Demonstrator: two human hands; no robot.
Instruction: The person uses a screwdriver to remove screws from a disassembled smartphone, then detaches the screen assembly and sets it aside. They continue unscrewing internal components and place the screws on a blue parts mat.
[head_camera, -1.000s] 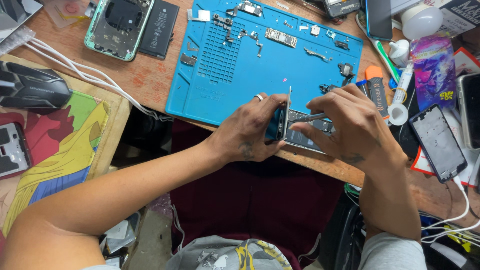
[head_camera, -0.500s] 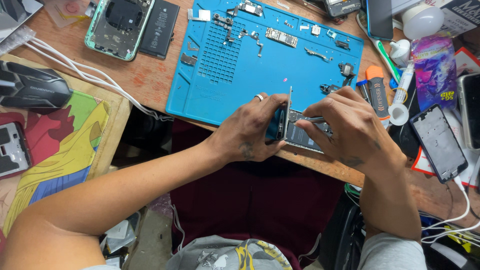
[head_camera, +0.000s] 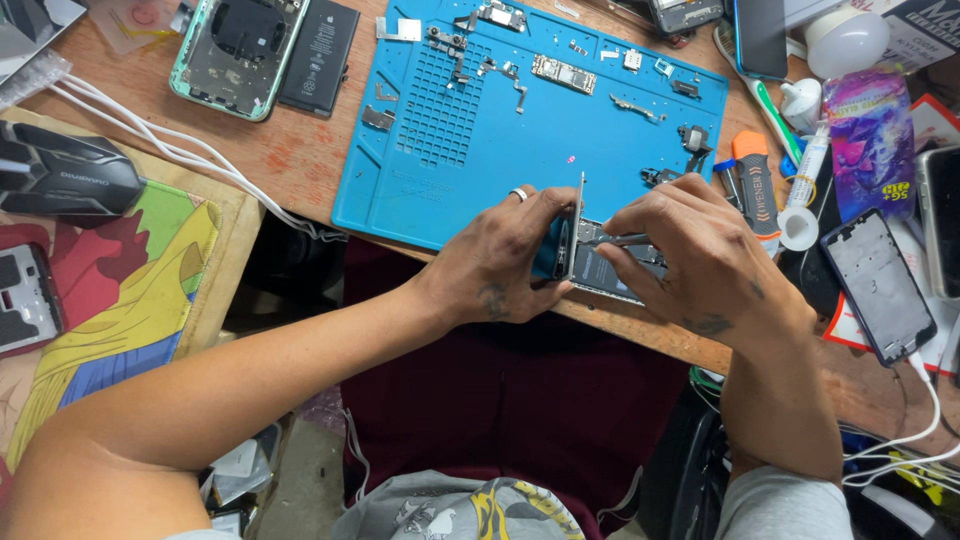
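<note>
far left: a black computer mouse sits on a colourful mat, white cables running past it over the wooden bench. at the top left lie a green phone shell with its back open and a black battery just beside it, parked well apart from the work. centre: a blue repair mat keeps small loose parts spread out, likely so they don't roll off. the left hand, ring on one finger, is clenched around the opened phone at the near edge of the blue repair mat and props its lifted screen panel upright on edge, probably to keep the inside exposed. the right hand pinches a thin metal tool, tip down in the opened phone's body; the fingers hide the tip. right: an orange-handled tool, a small glue tube, a purple packet and a bare phone frame lie within reach.
</note>
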